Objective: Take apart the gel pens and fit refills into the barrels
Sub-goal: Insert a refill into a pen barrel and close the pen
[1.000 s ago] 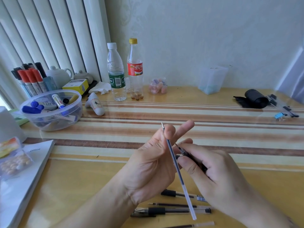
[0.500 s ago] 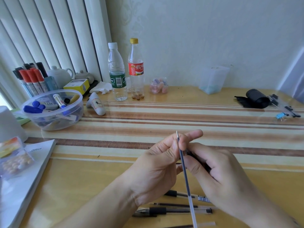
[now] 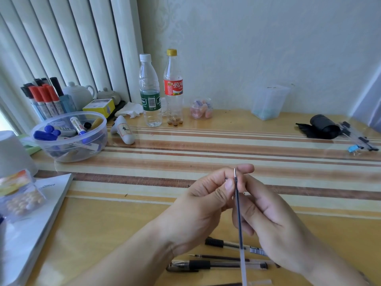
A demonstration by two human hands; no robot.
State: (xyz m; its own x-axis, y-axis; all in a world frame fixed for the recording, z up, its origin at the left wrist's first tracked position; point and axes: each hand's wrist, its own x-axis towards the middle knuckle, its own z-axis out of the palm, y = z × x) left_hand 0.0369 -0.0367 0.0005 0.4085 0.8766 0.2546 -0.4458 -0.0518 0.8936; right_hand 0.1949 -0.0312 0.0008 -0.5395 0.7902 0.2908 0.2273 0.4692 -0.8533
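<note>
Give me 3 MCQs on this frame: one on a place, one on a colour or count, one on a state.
1. Where do the two plastic bottles stand?
A. at the back of the table by the wall
B. inside the clear bowl
C. on the white booklet

2. What colour is the cap of the red-labelled bottle?
A. blue
B. yellow
C. black

3. How is the refill held?
A. flat on the table
B. tip down inside a barrel
C. near upright, tip up, between both hands

Answers:
1 A: the green-labelled bottle and red-labelled bottle stand on the table near the wall.
2 B: its cap is yellow.
3 C: the refill points its metal tip up, pinched at the left hand, with the right hand close against it.
</note>
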